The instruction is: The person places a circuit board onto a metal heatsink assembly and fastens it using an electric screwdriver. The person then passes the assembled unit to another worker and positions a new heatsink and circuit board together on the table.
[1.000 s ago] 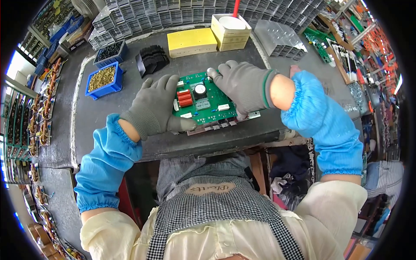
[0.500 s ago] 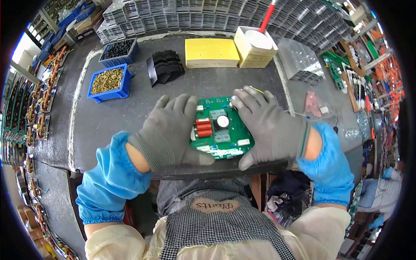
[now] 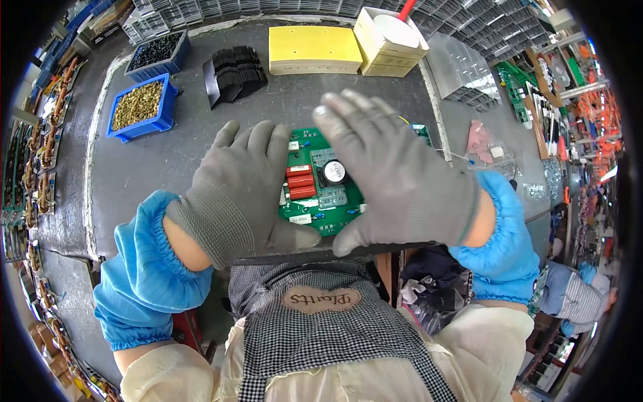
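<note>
A green circuit board [image 3: 323,224] lies on the dark workbench close to its front edge. It carries several red cylindrical parts [image 3: 301,181] and a round, white-topped black component [image 3: 333,172]. My left hand [image 3: 244,181], in a grey glove, rests along the board's left side with fingers stretched forward and thumb at the near edge. Over the board's right part spreads my right hand [image 3: 395,174], gloved likewise, its fingers extended and thumb apart. That hand hides much of the board's right side; whether it touches the surface I cannot tell. Neither hand grips anything.
Blue bins of brass-coloured pieces [image 3: 138,105] and black pieces [image 3: 157,55] stand at the far left. Beyond the board are black folded sheets [image 3: 234,75], a yellow-topped stack [image 3: 315,48] and a pale box [image 3: 391,48]. Clear plastic pieces [image 3: 462,70] sit at the far right.
My right hand has shifted left, covering more of the board. The board shows at a different angle, its near edge changed in appearance. The whole view has shifted slightly.
</note>
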Motion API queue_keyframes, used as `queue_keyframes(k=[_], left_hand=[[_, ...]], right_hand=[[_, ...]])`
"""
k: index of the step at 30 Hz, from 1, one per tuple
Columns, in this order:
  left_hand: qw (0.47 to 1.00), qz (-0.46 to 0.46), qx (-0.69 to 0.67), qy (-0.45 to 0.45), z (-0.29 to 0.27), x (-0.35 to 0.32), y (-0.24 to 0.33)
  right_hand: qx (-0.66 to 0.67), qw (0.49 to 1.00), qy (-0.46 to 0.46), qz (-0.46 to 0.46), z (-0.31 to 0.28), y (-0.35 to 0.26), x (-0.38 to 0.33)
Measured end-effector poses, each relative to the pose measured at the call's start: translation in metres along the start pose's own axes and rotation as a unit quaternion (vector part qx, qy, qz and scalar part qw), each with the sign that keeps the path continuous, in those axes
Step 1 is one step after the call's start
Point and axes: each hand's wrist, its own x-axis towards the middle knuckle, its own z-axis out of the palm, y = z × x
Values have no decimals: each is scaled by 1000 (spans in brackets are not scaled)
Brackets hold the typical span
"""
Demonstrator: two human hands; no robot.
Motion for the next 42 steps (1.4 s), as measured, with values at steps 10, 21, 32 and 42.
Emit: queue_keyframes(k=[10,21,32,42], left_hand=[[999,-28,4,-15,4,-4,6],[994,-21,77,-70,-2,-5,12],[939,-105,157,-287,-60,34,57],[944,-93,151,-278,-44,45,57]], right_hand=[[15,999,9,29,32,-5,6],[0,999,35,-7,33,-10,3],[84,984,-149,57,-4,-3,21],[33,991,-96,87,4,-22,7]])
